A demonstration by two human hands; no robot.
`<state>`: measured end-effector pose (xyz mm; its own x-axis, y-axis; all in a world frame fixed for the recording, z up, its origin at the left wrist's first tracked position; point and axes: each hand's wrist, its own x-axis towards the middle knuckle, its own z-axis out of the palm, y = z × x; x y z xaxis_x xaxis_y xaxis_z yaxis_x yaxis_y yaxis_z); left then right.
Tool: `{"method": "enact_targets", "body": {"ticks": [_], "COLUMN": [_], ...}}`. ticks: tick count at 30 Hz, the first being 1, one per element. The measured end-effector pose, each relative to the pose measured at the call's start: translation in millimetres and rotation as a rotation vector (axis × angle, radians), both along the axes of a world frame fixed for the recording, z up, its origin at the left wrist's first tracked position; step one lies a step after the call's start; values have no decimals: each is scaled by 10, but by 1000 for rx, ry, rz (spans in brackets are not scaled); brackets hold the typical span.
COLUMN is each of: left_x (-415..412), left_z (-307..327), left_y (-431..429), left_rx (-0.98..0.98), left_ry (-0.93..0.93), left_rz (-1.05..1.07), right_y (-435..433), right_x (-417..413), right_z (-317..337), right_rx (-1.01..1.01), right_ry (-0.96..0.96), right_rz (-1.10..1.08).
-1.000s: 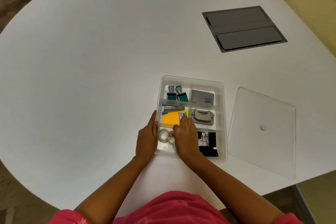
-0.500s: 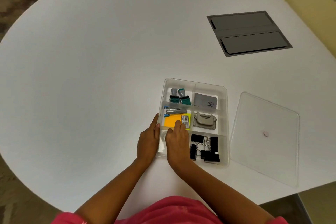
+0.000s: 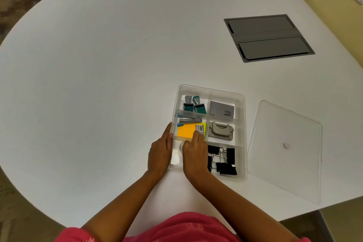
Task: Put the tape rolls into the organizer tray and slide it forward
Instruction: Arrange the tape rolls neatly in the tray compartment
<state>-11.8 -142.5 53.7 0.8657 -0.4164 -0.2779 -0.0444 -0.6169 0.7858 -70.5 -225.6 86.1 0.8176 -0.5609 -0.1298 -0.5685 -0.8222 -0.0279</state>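
Note:
The clear organizer tray sits on the white table near its front edge. My left hand lies flat along the outside of the tray's left wall, fingers straight, thumb at the rim. My right hand rests palm down over the near-left compartment, its fingertips reaching the orange sticky notes. Only a sliver of a clear tape roll shows at my right thumb; the rest of the rolls are hidden under the hand, and so is any grip on them.
Other compartments hold stamps, a stapler, a grey card box, a hole punch and black binder clips. The tray's clear lid lies to the right. A grey cable hatch is set in the table farther back.
My right hand has slid left and forward over the tape rolls, which showed a second ago and are now almost covered. My left hand stays at the tray's left wall.

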Motion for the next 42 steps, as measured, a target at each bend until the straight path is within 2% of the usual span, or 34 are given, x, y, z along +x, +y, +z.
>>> {"method": "enact_targets", "body": {"ticks": [10,18,26,31,36,39,42], "left_x": [-4,-24,-26,-25,-15,-19,-20], "left_z": [22,21,35,44,47,34,27], "left_y": [-2,-2,-3,-8,3,2,-2], "left_rx": [28,38,54,76,83,75,75], "left_ry": [-19,-60,-72,-88,-88,-102,-99], "left_rz": [0,14,22,20,8,4,21], "right_y": [43,87,92,32,-51,-170,-259], "right_x": [15,-25,-288,-336,-344,-382,-443], "right_z": [-64,-191,-148,-155,-48,-12,-44], "right_rx": [-11,-11,15,38,145,94,51], "right_ry": [17,-47,-11,-28,-194,-159,-78], "right_rz": [14,196,225,190,98,4,15]}}
